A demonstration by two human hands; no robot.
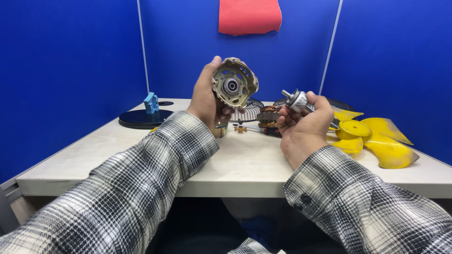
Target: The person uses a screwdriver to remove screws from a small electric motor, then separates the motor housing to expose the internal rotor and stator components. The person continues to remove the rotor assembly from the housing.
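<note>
Above the desk's (245, 164) middle, the left hand (205, 96) is gripping a stiff metal motor housing (234, 83) by its rim; the right hand's (305, 121) fingers are pinching a heavy-looking, slippery rotor shaft (296, 99).

two hands (207, 96), one motor housing (234, 83), one rotor (297, 100), one yellow fan blade (372, 136), one wire guard (249, 109)

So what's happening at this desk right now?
A person in a plaid shirt holds fan motor parts above a desk. The left hand grips a round metal motor housing, its open side facing the camera. The right hand holds a silver rotor with a shaft. A yellow fan blade, a wire grille, a copper-wound coil and a dark round base lie on the desk.
</note>
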